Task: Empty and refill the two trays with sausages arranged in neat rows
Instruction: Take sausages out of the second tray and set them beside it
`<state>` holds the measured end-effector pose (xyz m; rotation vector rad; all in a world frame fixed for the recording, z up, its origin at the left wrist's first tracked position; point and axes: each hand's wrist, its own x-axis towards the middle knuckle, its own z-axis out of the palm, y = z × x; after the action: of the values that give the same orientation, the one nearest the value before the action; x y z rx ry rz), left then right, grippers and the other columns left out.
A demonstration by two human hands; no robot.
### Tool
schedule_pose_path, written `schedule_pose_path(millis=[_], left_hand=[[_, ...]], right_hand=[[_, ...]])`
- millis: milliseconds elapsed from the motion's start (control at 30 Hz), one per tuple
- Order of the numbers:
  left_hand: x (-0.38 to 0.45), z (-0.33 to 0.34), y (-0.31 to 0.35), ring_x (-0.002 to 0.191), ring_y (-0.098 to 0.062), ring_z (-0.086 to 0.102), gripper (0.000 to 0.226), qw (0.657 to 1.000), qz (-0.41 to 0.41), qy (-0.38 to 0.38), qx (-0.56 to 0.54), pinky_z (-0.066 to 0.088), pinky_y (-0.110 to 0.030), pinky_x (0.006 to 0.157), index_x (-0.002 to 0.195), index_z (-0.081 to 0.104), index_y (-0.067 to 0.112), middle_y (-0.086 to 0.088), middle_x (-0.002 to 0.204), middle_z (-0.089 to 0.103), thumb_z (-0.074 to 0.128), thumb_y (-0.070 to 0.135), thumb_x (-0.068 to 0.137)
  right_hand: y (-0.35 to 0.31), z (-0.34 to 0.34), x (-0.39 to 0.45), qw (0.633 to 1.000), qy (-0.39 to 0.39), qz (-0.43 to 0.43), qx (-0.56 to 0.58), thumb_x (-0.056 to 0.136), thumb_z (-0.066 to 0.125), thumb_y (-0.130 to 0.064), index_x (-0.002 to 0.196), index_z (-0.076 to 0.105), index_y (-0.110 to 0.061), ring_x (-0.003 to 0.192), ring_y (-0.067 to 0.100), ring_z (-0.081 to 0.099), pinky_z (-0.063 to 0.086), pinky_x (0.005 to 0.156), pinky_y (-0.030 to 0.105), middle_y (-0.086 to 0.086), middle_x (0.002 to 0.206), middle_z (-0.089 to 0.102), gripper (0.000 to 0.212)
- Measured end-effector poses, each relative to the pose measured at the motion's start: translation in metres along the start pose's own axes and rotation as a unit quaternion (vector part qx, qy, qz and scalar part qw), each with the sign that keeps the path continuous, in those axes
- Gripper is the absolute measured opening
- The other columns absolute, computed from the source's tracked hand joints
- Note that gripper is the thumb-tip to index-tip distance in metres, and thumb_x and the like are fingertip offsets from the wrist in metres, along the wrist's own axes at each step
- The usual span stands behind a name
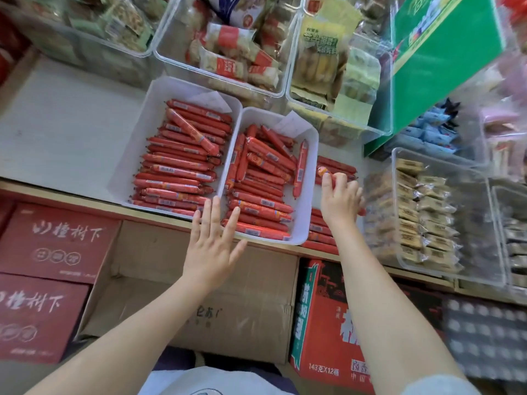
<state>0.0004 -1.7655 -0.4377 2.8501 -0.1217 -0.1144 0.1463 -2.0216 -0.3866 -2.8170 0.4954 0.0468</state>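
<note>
On the bench, two white plastic trays (306, 178) hold red-wrapped sausages (174, 169); left hand (212, 243) flat open, right hand (339, 199) grips one sausage (323, 171).

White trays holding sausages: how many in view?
2. Left tray and right tray sit side by side on the shelf, touching. Loose sausages lie right of them, on no visible tray.
</note>
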Motion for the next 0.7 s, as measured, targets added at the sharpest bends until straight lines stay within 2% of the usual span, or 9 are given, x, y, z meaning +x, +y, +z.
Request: schedule_pose_path(millis=[133,200,267,333,433,500,533,600,700], left_hand=[[0.001,0.003,-0.002,0.153,-0.035,-0.001,0.071,1.0,0.001,-0.002,0.002,0.0,-0.052,0.122,0.159,0.013,0.02,-0.021,0.164,-0.001,0.016,0.06,0.101],[0.001,0.003,-0.002,0.153,-0.035,-0.001,0.071,1.0,0.0,-0.004,-0.003,0.001,-0.052,0.122,0.16,0.012,0.021,-0.021,0.164,0.0,0.015,0.061,0.101],[0.0,0.001,-0.002,0.153,-0.033,0.0,0.07,1.0,-0.004,-0.003,-0.008,0.002,-0.051,0.122,0.16,0.013,0.022,-0.02,0.165,0.0,0.014,0.061,0.101],[0.002,-0.003,-0.003,0.154,-0.029,0.0,0.072,1.0,-0.015,0.0,-0.022,-0.002,-0.045,0.123,0.16,0.009,0.023,-0.016,0.166,0.0,0.015,0.062,0.101],[0.014,-0.013,-0.01,0.153,-0.021,-0.01,0.08,0.998,-0.045,-0.015,-0.039,-0.011,-0.035,0.122,0.159,-0.004,0.018,-0.007,0.167,-0.007,0.012,0.066,0.098],[0.02,-0.018,-0.015,0.152,-0.017,-0.015,0.085,0.998,-0.048,-0.036,-0.022,-0.015,-0.034,0.121,0.158,-0.009,0.015,-0.004,0.166,-0.009,0.006,0.069,0.094],[0.022,-0.02,-0.017,0.151,-0.016,-0.016,0.086,0.998,-0.045,-0.046,-0.014,-0.016,-0.033,0.12,0.157,-0.012,0.015,-0.003,0.166,-0.01,0.002,0.07,0.093],[0.022,-0.023,-0.019,0.151,-0.014,-0.017,0.087,0.997,-0.041,-0.062,-0.021,-0.017,-0.032,0.119,0.155,-0.017,0.016,-0.002,0.166,-0.012,-0.003,0.072,0.09],[0.022,-0.025,-0.019,0.151,-0.014,-0.017,0.086,0.996,-0.035,-0.078,-0.033,-0.014,-0.034,0.12,0.151,-0.024,0.018,-0.001,0.166,-0.014,-0.006,0.073,0.088]], right_hand=[[0.023,0.035,-0.007,0.986,-0.159,0.017,-0.041,0.104,0.019,-0.049,0.14,0.046,-0.024,0.128,0.036,0.039,0.024,0.108,0.046,0.019,0.136,0.047,0.051],[0.024,0.04,-0.013,0.985,-0.169,0.01,-0.038,0.106,0.02,-0.043,0.14,0.047,-0.024,0.128,0.035,0.042,0.024,0.108,0.044,0.018,0.137,0.05,0.048],[0.024,0.038,-0.016,0.989,-0.146,0.001,-0.022,0.106,0.02,-0.042,0.138,0.049,-0.023,0.13,0.032,0.042,0.021,0.11,0.044,0.013,0.138,0.051,0.048],[0.019,0.032,-0.015,0.996,-0.083,-0.011,0.035,0.103,0.021,-0.045,0.125,0.058,-0.019,0.127,0.029,0.045,0.018,0.113,0.046,0.008,0.131,0.056,0.05],[-0.011,0.018,-0.018,0.985,0.05,-0.078,0.147,0.098,0.028,-0.045,0.108,0.063,-0.014,0.115,0.022,0.053,0.029,0.11,0.046,0.001,0.116,0.063,0.048],[-0.04,0.013,-0.03,0.966,0.069,-0.15,0.198,0.099,0.035,-0.039,0.1,0.063,-0.012,0.104,0.019,0.055,0.038,0.1,0.04,-0.001,0.105,0.064,0.039],[-0.055,0.014,-0.039,0.958,0.035,-0.173,0.225,0.1,0.037,-0.038,0.094,0.063,-0.012,0.097,0.017,0.055,0.04,0.091,0.036,-0.002,0.096,0.063,0.037],[-0.078,0.025,-0.052,0.952,-0.093,-0.173,0.235,0.101,0.04,-0.038,0.089,0.062,-0.012,0.092,0.016,0.055,0.042,0.083,0.034,-0.001,0.089,0.062,0.036],[-0.088,0.058,-0.059,0.954,-0.227,-0.16,0.109,0.099,0.047,-0.044,0.119,0.063,-0.016,0.116,0.023,0.052,0.042,0.098,0.039,0.004,0.118,0.061,0.038]])
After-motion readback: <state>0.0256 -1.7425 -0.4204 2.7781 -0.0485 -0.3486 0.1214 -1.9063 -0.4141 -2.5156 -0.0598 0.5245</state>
